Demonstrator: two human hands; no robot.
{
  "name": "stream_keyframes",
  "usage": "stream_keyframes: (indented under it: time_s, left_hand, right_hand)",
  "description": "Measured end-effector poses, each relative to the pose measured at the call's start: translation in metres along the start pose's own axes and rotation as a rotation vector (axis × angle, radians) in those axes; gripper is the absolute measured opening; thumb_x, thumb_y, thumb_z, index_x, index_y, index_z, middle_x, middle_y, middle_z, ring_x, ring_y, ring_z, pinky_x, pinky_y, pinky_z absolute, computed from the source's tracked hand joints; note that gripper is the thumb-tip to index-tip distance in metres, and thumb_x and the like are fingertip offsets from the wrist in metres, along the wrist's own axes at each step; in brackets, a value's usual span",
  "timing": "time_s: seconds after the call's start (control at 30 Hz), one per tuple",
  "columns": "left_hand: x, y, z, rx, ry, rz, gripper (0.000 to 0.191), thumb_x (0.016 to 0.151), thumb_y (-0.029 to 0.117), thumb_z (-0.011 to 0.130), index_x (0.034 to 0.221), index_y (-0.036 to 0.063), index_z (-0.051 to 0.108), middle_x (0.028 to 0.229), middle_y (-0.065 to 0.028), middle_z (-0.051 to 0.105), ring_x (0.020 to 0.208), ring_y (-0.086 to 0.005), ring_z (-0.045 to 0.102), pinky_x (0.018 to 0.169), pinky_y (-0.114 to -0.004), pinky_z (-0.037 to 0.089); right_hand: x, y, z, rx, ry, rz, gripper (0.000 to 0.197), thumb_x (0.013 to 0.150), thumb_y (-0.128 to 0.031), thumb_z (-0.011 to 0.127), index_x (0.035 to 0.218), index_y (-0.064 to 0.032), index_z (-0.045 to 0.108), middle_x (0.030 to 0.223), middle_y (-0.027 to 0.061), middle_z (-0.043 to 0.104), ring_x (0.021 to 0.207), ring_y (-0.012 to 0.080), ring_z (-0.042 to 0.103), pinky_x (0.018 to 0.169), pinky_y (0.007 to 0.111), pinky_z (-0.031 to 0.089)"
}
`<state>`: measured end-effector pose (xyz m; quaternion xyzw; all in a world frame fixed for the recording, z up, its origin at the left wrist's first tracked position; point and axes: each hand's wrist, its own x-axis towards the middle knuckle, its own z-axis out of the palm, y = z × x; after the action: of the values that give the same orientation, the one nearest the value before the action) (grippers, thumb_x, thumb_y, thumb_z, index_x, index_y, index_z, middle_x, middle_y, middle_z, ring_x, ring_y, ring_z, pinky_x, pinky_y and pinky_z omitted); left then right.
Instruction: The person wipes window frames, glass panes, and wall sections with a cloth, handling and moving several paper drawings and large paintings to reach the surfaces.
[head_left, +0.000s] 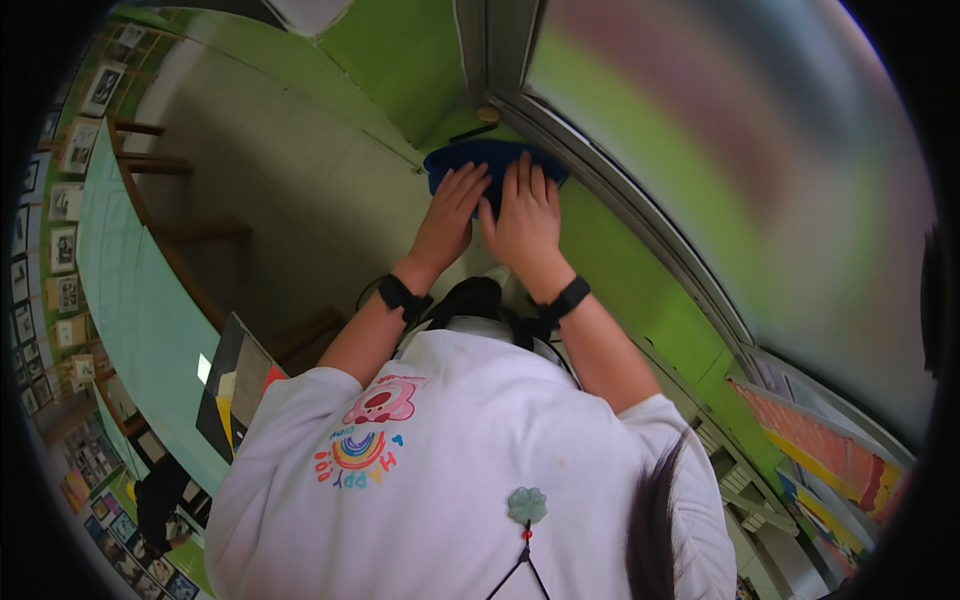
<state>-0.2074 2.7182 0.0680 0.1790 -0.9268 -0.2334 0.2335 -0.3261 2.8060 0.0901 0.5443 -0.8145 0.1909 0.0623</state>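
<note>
A dark blue cloth (496, 156) lies on the green sill at the corner of the window frame. Both of my hands rest on it, palms down. My left hand (454, 206) is on its left part, with the fingers stretched out. To the right, my right hand (526, 214) presses flat on the cloth, its thumb spread towards the left hand. The undersides of both hands and the cloth beneath them are hidden. Just beyond the cloth lie a thin black bar (474, 133) and a small tan object (487, 114).
A metal window frame (645, 202) with a blurry glass pane runs along the right. A glass-topped table (142, 300) stands on the left, with a dark folder-like board (236, 382) at its edge. Colourful paintings (825, 442) lean at the lower right.
</note>
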Motion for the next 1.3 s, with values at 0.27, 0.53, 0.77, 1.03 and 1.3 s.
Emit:
stream_keyframes:
  time_s: [0.27, 0.53, 0.77, 1.03, 1.3]
  left_hand:
    - [0.016, -0.021, -0.009, 0.049, 0.042, -0.015, 0.050, 0.075, -0.008, 0.052, 0.125, -0.0019, 0.053, 0.132, -0.0169, 0.051, 0.126, -0.0349, 0.044, 0.109, -0.046, 0.033]
    - [0.009, -0.003, -0.001, 0.098, -0.048, 0.052, 0.057, 0.073, -0.003, 0.053, 0.130, -0.0036, 0.049, 0.137, -0.0191, 0.046, 0.130, -0.0351, 0.040, 0.111, -0.045, 0.030]
    - [0.029, -0.017, 0.005, 0.109, -0.017, 0.028, 0.062, 0.070, -0.006, 0.052, 0.132, -0.0029, 0.047, 0.140, -0.0180, 0.044, 0.133, -0.0337, 0.038, 0.112, -0.045, 0.029]
    - [-0.004, 0.012, 0.004, 0.077, -0.110, 0.102, 0.065, 0.067, -0.013, 0.047, 0.131, -0.0019, 0.048, 0.138, -0.0179, 0.045, 0.131, -0.0346, 0.039, 0.112, -0.048, 0.029]
    - [0.012, 0.018, -0.015, -0.164, -0.085, 0.118, 0.052, 0.078, -0.002, 0.051, 0.130, 0.0003, 0.048, 0.134, -0.0195, 0.048, 0.127, -0.0398, 0.041, 0.108, -0.048, 0.032]
  right_hand:
    - [0.030, 0.016, 0.013, 0.043, -0.023, -0.147, 0.062, 0.080, -0.035, 0.060, 0.126, 0.0065, 0.050, 0.136, 0.0229, 0.047, 0.120, 0.0320, 0.045, 0.099, 0.044, 0.035]
    - [-0.008, 0.010, -0.014, 0.041, -0.119, -0.172, 0.066, 0.080, -0.034, 0.060, 0.129, 0.0082, 0.047, 0.137, 0.0252, 0.045, 0.124, 0.0339, 0.043, 0.104, 0.045, 0.033]
    - [0.005, 0.021, 0.000, 0.192, -0.077, -0.180, 0.064, 0.081, -0.030, 0.062, 0.129, 0.0081, 0.046, 0.139, 0.0268, 0.042, 0.129, 0.0364, 0.039, 0.110, 0.044, 0.029]
    - [0.046, 0.022, -0.021, 0.110, -0.233, -0.126, 0.044, 0.080, -0.013, 0.061, 0.120, 0.0029, 0.053, 0.113, 0.0195, 0.057, 0.103, 0.0318, 0.057, 0.082, 0.041, 0.051]
    - [0.107, -0.010, 0.049, -0.340, -0.194, -0.216, 0.026, 0.078, -0.013, 0.058, 0.102, -0.0050, 0.064, 0.094, 0.0175, 0.062, 0.087, 0.0332, 0.062, 0.068, 0.038, 0.052]
